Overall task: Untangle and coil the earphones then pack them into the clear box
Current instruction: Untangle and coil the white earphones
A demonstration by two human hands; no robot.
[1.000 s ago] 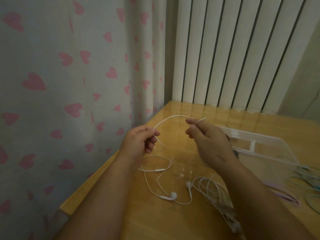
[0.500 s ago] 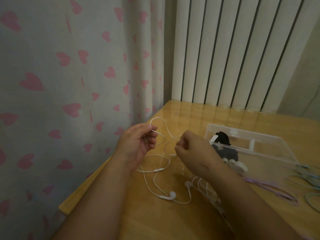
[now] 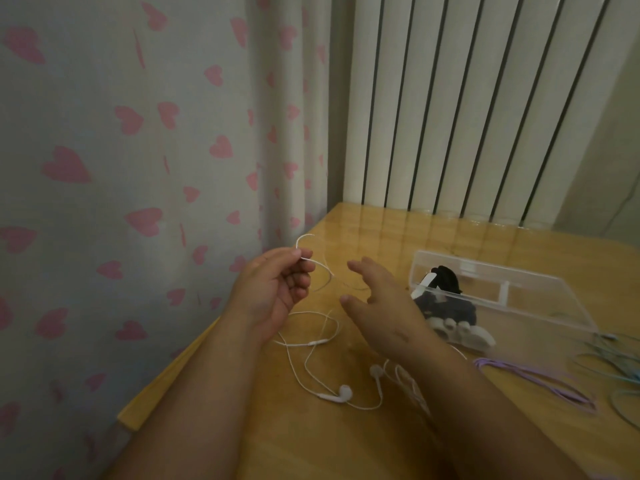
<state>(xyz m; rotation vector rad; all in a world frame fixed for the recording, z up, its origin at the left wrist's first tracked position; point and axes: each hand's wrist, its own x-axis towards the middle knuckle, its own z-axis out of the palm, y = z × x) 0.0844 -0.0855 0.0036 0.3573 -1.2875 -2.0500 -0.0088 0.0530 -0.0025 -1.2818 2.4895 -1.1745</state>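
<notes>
My left hand (image 3: 273, 289) pinches white cord (image 3: 313, 344); right hand (image 3: 377, 306) open. Black set in box (image 3: 540, 289); white uncoiled, unpacked.

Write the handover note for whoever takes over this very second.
Left hand pinches a loop of the white earphones; the rest of that cable trails on the table.
Right hand is open beside the loop and holds nothing.
Clear box holds a black set: that one is done.
Left: coil the white earphones and pack them. A purple cable lies by the box, not packed.
</notes>
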